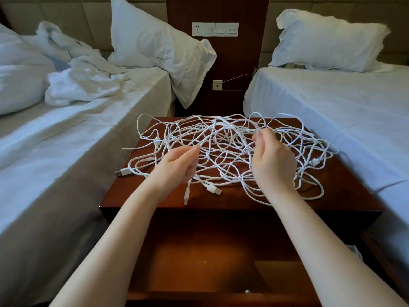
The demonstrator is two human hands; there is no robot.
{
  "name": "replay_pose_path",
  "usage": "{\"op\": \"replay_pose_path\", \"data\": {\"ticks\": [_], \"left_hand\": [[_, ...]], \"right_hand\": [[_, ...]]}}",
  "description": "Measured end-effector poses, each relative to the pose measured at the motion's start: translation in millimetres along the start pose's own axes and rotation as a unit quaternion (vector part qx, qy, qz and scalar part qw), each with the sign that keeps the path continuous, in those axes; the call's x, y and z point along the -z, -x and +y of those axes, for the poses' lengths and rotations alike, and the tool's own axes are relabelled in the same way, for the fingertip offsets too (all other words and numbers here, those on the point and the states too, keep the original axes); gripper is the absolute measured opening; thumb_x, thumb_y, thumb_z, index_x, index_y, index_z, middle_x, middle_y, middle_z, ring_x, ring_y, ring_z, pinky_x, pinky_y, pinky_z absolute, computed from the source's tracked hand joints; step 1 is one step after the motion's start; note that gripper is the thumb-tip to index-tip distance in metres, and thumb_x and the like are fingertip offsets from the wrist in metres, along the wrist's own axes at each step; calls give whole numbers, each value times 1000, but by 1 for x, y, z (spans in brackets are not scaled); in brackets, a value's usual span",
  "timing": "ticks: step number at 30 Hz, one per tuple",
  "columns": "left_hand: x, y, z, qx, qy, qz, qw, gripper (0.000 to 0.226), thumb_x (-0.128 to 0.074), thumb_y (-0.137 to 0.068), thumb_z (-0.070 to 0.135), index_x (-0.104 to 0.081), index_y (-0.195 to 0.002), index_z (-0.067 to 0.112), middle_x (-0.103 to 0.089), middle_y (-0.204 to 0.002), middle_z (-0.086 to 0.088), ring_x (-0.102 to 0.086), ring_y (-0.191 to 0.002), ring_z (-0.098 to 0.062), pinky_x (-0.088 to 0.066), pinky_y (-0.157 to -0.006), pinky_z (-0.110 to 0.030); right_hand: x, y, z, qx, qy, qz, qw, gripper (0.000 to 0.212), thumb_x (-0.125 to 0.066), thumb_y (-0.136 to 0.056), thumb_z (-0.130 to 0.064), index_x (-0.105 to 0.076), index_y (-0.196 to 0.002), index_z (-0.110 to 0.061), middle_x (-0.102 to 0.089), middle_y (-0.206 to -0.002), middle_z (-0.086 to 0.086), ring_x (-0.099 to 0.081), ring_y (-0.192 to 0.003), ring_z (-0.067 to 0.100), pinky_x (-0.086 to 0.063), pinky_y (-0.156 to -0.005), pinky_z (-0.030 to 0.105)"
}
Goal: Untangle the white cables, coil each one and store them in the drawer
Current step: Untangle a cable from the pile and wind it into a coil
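A big tangle of white cables [223, 151] is spread across the top of a dark wooden nightstand [345, 187]. USB plugs stick out at the left [122, 172] and at the front [214, 189]. My left hand [177, 166] pinches a strand at the tangle's left-front side, and a cable end hangs below it. My right hand [273, 160] pinches strands lifted up on the right side of the pile. Below the top, the drawer [205, 251] stands pulled out toward me, its wooden bottom bare.
A bed with rumpled white bedding [73, 138] borders the nightstand on the left, and a made bed [345, 111] on the right. Pillows lean at both heads. Wall sockets [214, 29] sit on the panel behind. A thin wire runs from a lower socket [217, 84].
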State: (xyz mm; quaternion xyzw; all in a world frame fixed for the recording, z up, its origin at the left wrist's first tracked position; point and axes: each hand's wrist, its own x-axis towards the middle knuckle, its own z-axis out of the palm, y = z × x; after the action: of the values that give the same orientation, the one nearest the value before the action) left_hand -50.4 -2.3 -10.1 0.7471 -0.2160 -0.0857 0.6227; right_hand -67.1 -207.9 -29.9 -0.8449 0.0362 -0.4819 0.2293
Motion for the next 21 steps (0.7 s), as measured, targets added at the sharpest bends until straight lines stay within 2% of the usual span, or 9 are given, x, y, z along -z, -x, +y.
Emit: {"op": "replay_pose_path", "data": {"ticks": [3, 7, 9, 11, 14, 17, 21], "left_hand": [[-2, 3, 1, 10, 68, -123, 990, 37, -40, -100, 29, -50, -71, 8, -29, -50, 3, -26, -44, -13, -25, -44, -21], [-7, 6, 6, -34, 179, -169, 969, 25, -38, -92, 13, -59, -85, 4, -37, -53, 2, -33, -48, -12, -31, -50, -22], [-7, 5, 8, -54, 238, -151, 958, 27, -38, -88, 8, -64, -82, 8, -34, -53, 3, -30, -48, -11, -26, -50, -23], [-7, 3, 11, -66, 270, -136, 951, 30, -38, -89, 16, -64, -75, 11, -29, -51, 6, -24, -47, -9, -19, -49, -24], [-7, 1, 11, -85, 279, -78, 953, 43, -33, -93, 32, -59, -65, 14, -26, -49, 7, -21, -45, -9, -21, -46, -22], [-5, -1, 8, -104, 241, 47, 964, 44, -33, -98, 26, -54, -62, 13, -32, -48, 4, -31, -44, -11, -28, -49, -23], [-3, -4, 7, -107, 190, 161, 963, 42, -26, -104, 12, -53, -72, 8, -48, -50, 3, -48, -52, -14, -40, -60, -28]], "right_hand": [[-2, 3, -6, 35, -16, -24, 999, 37, -34, -100, -26, -62, -83, -9, -41, -49, -7, -36, -39, 14, -18, -41, 18], [-4, 9, -16, 90, 1, -75, 993, 24, -47, -95, -17, -63, -78, -13, -39, -48, -10, -34, -38, 14, -13, -41, 16], [-4, 12, -22, 120, 24, -150, 981, 20, -51, -92, -14, -58, -73, -16, -43, -50, -9, -41, -41, 18, -22, -41, 20], [-5, 17, -28, 171, 52, -241, 954, 21, -48, -91, -14, -51, -70, -18, -53, -56, -4, -53, -51, 25, -34, -45, 26], [-3, 24, -39, 236, -1, -313, 920, 24, -44, -93, -24, -54, -71, -20, -59, -61, -4, -55, -55, 23, -32, -52, 27], [-6, 31, -47, 270, -37, -326, 905, 28, -44, -95, -33, -64, -79, -21, -66, -68, -4, -60, -60, 22, -33, -54, 26], [-5, 32, -49, 274, -58, -300, 912, 30, -43, -95, -34, -69, -90, -20, -69, -71, -2, -64, -63, 26, -46, -55, 30]]}}
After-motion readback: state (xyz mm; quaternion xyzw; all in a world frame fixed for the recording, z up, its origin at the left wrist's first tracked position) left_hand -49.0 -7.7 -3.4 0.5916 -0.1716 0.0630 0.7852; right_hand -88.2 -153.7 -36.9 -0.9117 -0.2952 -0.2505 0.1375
